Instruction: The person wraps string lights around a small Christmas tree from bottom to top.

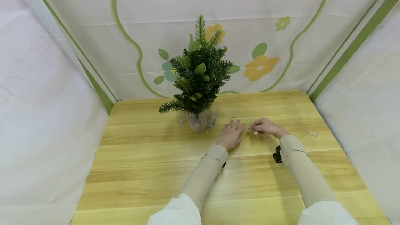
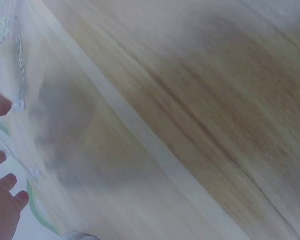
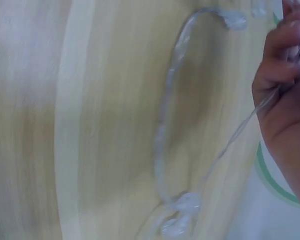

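Observation:
My right hand (image 1: 268, 127) pinches a thin clear-wired string of lights over the table, right of the tree. In the right wrist view the wire (image 3: 234, 134) runs out of curled fingers (image 3: 277, 70) down to clear bulbs (image 3: 187, 202), and another stretch loops up the tabletop. My left hand (image 1: 231, 135) is low over the wood between the tree and my right hand, fingers extended and slightly spread, nothing gripped. The left wrist view catches only part of that hand (image 2: 2, 205) at its left edge, with more thin wire (image 2: 21, 65) beyond the fingertips.
A small artificial Christmas tree (image 1: 201, 75) stands at the back of the wooden table (image 1: 140, 169) on a round pale base (image 1: 197, 124). Beside the base lies a small clear piece (image 1: 211, 120). Another bulb (image 1: 313, 134) lies far right. Patterned fabric walls (image 1: 250, 9) enclose the table.

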### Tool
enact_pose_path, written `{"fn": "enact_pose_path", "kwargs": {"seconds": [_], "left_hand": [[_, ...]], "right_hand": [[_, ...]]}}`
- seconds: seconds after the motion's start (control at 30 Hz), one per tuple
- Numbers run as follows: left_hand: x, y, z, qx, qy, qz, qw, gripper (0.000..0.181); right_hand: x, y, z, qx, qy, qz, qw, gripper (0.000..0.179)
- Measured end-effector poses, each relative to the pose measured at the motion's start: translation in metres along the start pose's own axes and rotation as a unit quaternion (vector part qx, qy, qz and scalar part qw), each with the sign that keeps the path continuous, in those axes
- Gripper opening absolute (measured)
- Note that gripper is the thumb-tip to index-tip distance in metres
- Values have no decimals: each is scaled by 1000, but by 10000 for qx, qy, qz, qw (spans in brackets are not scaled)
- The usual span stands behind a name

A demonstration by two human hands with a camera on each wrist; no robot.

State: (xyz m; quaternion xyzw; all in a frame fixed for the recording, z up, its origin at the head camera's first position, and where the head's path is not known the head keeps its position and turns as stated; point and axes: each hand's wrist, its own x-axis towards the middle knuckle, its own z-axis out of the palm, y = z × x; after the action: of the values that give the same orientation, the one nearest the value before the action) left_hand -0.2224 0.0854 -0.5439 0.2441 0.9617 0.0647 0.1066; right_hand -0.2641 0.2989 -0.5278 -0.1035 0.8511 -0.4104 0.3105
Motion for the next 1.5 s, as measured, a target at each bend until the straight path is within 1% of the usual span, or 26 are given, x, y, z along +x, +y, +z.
{"fn": "enact_pose_path", "kwargs": {"seconds": [0.13,0.23,0.37,0.5,0.63,0.73,0.8,0.93,1.07,1.17,1.3,1.37,1.43,1.5], "left_hand": [[-1,3,-2,390,298,240,9985,33],[-1,2,-2,651,633,287,9955,27],[-2,-2,-5,806,1107,245,9903,25],[-4,-5,-11,614,1331,189,9890,24],[-5,-5,-20,156,1406,129,9899,22],[-7,-3,-32,-242,1492,139,9884,27],[-9,-1,-42,-363,1537,196,9872,28],[-12,2,-67,-394,1530,370,9867,29],[-17,1,-90,-469,1528,514,9858,29],[-21,-2,-107,-476,1568,646,9844,30],[-31,-9,-127,-604,1649,766,9815,29],[-35,-12,-135,-679,1726,833,9791,28],[-40,-14,-142,-714,1799,938,9766,28],[-44,-15,-151,-748,1864,1053,9739,28]], "right_hand": [[-1,-3,0,324,-280,-77,9991,44],[-4,-3,-1,399,-403,-147,9983,45],[-12,-1,-5,306,-551,-168,9979,46],[-21,-2,-11,264,-555,-217,9979,43],[-31,-7,-20,358,-386,-385,9979,42],[-41,-12,-29,413,-226,-438,9979,42],[-49,-16,-35,380,-123,-410,9984,42],[-66,-27,-48,251,102,-490,9984,37],[-85,-41,-60,232,211,-664,9973,27],[-102,-53,-69,195,290,-640,9973,25],[-123,-65,-81,116,502,-661,9965,27],[-132,-70,-86,103,571,-781,9953,27],[-139,-75,-91,95,610,-991,9932,28],[-144,-81,-96,245,591,-1233,9903,28]]}}
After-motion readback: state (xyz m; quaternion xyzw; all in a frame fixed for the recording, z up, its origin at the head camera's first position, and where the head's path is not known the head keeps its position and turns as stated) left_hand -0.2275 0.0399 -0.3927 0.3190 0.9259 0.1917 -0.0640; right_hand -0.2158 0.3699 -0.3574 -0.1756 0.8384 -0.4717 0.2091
